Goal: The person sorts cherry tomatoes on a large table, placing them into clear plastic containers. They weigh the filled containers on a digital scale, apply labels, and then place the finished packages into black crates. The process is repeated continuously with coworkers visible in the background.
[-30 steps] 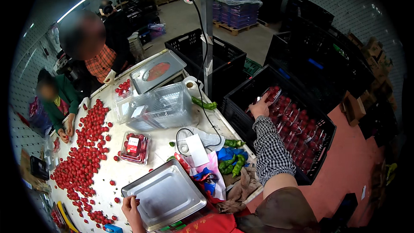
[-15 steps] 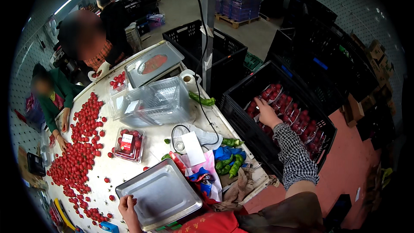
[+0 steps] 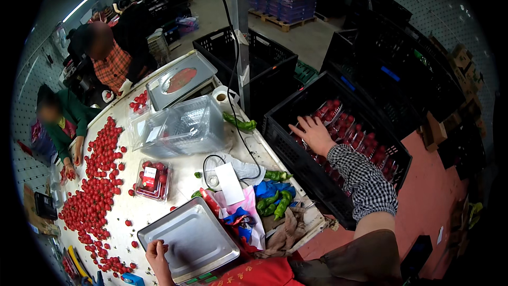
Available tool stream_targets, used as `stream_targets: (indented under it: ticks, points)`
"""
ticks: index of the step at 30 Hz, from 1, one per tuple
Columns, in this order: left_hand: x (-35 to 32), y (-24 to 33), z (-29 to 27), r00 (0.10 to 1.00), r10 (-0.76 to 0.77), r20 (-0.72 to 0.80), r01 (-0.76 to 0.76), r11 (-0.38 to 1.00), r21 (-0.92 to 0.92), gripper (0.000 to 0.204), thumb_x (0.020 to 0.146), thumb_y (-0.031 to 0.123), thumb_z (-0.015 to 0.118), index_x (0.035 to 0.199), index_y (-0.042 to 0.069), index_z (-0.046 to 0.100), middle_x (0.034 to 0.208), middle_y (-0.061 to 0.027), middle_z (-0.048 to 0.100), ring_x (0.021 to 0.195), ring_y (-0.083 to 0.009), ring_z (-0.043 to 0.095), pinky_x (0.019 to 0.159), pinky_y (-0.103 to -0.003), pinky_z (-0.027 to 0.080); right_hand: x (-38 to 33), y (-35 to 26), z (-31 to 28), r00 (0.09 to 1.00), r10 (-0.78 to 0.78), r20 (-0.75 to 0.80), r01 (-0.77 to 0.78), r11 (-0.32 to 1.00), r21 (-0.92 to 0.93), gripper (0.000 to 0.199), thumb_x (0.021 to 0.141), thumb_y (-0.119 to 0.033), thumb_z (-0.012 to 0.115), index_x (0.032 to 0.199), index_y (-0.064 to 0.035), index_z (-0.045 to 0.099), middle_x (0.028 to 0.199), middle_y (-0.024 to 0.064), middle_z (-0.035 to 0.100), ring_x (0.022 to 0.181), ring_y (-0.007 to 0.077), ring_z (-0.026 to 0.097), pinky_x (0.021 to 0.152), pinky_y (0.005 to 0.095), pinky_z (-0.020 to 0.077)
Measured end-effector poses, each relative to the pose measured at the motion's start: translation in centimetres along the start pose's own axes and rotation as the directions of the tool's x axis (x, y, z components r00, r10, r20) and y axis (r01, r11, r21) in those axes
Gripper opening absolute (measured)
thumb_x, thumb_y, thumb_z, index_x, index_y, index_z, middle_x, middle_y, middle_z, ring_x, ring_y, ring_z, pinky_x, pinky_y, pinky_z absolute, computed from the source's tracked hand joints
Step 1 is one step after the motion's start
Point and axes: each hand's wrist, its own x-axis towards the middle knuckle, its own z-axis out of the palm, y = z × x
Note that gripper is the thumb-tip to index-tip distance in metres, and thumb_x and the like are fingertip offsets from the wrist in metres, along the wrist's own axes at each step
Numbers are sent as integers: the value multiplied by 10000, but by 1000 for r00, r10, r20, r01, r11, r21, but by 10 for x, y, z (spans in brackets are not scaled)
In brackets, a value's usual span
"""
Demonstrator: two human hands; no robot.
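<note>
My right hand [image 3: 316,136] is spread over the left part of a black plastic crate [image 3: 312,193], near its left wall. Beneath it lie rows of clear packs of small red tomatoes [image 3: 346,127]; whether the palm touches them is hidden. At the left edge of a metal tray [image 3: 193,238], my left hand [image 3: 157,257] has its fingers curled together, and what they hold, if anything, does not show. A labelled clear clamshell box of tomatoes [image 3: 153,180] stands on the white table [image 3: 159,214] beyond the tray.
Loose tomatoes [image 3: 92,201] cover the table's left side, where two co-workers stand. Stacked clear boxes [image 3: 182,127], a scale [image 3: 180,79], a paper roll [image 3: 221,95] and green peppers [image 3: 283,204] occupy the table. A black cable [image 3: 233,37] hangs by a metal post [image 3: 242,16].
My right hand has drawn back from the packs toward the crate's left wall, its fingers now spread. My left hand stays at the tray's edge. The view has shifted slightly.
</note>
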Motion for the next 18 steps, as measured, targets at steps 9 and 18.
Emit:
stream_targets:
  ticks: [9,18]
  points:
    - [-18,34,14,984,-163,71,154,980,122,444,1071,342,606,1252,-57,676,1109,-158,755,1052,-232,702,950,-347,506,18,12,4,945,-325,26,316,932,179,973,655,-214,854,1525,-49,453,1441,101,547,1402,294,477,1186,470,356]
    - [-16,26,18,981,-191,37,185,975,119,409,1077,319,603,1228,-53,684,1105,-135,754,1030,-205,699,910,-330,521,12,18,18,940,-321,116,288,929,231,834,651,-197,852,1428,-148,553,1159,55,611,1115,256,592,1000,428,444]
